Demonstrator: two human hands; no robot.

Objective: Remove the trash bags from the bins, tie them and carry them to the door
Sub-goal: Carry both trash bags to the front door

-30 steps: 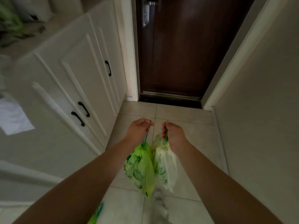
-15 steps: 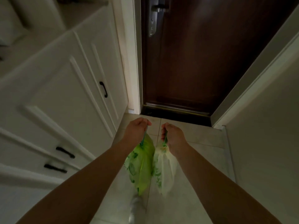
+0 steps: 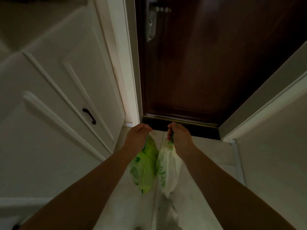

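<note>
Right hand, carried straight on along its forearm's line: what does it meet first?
Likely the dark threshold below the brown door; nothing shows between it and the right hand, though depth is unclear.

lime-green bag (image 3: 146, 170) (darker green print) | pale bag (image 3: 169, 171) | dark-brown door (image 3: 207, 63) | white cabinet (image 3: 58, 97)

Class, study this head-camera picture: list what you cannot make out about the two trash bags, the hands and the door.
Head view throughout.
1. Whether the bags are tied: the left hand and right hand curl over their necks.
2. The green bag, upper left side: behind the left forearm.
3. The white bag, contents: dim, blurred.
4. The door above its handle: cut off by the top edge.
</note>
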